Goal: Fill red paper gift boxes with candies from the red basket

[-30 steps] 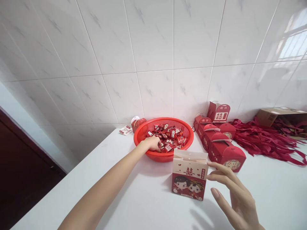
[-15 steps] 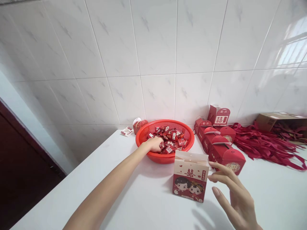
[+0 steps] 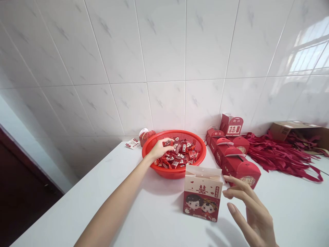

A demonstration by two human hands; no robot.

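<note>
My left hand (image 3: 159, 149) reaches over the near left rim of a red plastic basket (image 3: 169, 174). Its thumb and forefinger are spread above the red-wrapped candies (image 3: 180, 156) heaped inside, and nothing shows gripped between them. A paper gift box (image 3: 202, 195), cream above and red below with two cartoon figures, stands upright in front of the basket with its top open. Just right of this box hovers my right hand (image 3: 253, 209), fingers apart and curved; the fingertips are close to its side, and I cannot tell whether they touch it.
Several closed red gift boxes (image 3: 240, 168) stand right of the basket. Beyond them lie a pile of dark red ribbons (image 3: 275, 154) and a cardboard box (image 3: 295, 126). A small red box (image 3: 146, 135) and a printed card (image 3: 133, 143) are back left, near the tiled wall (image 3: 164, 103).
My left hand has lifted from deep among the candies, and its closed fingers have spread apart. The right hand stays beside the gift box. The view has shifted slightly.
</note>
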